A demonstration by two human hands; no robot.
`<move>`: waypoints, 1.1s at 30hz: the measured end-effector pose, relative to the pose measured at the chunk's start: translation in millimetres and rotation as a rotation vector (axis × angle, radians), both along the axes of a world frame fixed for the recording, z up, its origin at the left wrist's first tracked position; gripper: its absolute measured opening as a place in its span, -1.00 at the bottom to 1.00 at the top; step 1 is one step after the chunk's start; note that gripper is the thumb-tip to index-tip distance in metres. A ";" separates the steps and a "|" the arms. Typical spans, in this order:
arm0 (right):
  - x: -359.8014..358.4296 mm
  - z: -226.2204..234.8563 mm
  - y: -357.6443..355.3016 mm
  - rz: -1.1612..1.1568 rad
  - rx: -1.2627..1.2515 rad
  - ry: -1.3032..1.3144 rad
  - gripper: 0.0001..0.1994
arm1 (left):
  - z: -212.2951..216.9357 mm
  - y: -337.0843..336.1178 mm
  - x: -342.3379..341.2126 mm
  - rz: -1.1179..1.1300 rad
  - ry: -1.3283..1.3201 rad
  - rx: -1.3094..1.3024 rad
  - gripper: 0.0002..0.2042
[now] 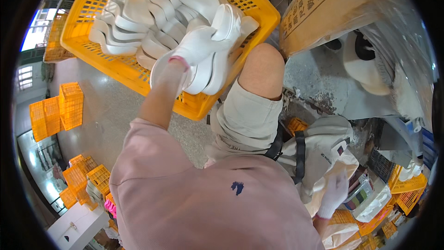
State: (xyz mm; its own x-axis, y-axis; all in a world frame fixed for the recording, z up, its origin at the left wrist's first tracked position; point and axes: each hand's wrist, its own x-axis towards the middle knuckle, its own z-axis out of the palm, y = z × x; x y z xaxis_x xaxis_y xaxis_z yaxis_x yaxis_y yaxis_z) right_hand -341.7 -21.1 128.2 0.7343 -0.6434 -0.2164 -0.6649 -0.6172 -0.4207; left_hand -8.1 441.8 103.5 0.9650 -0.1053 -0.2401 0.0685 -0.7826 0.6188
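My left hand (196, 46), in a white glove, reaches into a yellow plastic crate (104, 67) ahead of me. Its fingers are closed round a white shoe sole (228, 21) at the crate's right side. Many more wavy white shoe soles (132, 9) lie stacked in rows there, some leaning against each other under my wrist. Low on the right, my right hand (334, 193), also gloved in white, is apart from the crate. Its fingers look stretched out beside a pale crumpled sheet or bag (349, 159), and nothing shows in them.
A large cardboard box (319, 7) stands at the far right, above a grey machine surface (307, 76) with plastic film over it. My bare knee (261, 69) is close to the crate. Yellow crates (58, 111) stand on the floor at left, and more crates (409, 185) lie at lower right.
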 end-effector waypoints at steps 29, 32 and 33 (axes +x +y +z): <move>56.0 3.4 20.9 -0.204 1.227 -0.591 -0.68 | 15.8 -287.4 -84.9 -1.174 0.136 -0.062 -0.59; 27.5 0.8 14.4 0.259 0.252 -0.424 -0.70 | -15.9 -313.7 -90.1 -0.644 0.651 -0.492 -0.63; 17.6 2.3 9.3 0.419 -0.139 -0.450 -0.71 | -22.7 -319.0 -94.9 -0.719 0.725 -0.532 -0.64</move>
State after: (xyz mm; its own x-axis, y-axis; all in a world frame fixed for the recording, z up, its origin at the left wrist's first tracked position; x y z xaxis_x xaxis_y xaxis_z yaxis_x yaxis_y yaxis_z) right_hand -324.1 -11.8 130.5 0.9300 -0.2809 0.2371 -0.1310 -0.8559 -0.5003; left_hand -103.0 122.8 80.7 0.2936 -0.8299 -0.4745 0.1867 -0.4370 0.8799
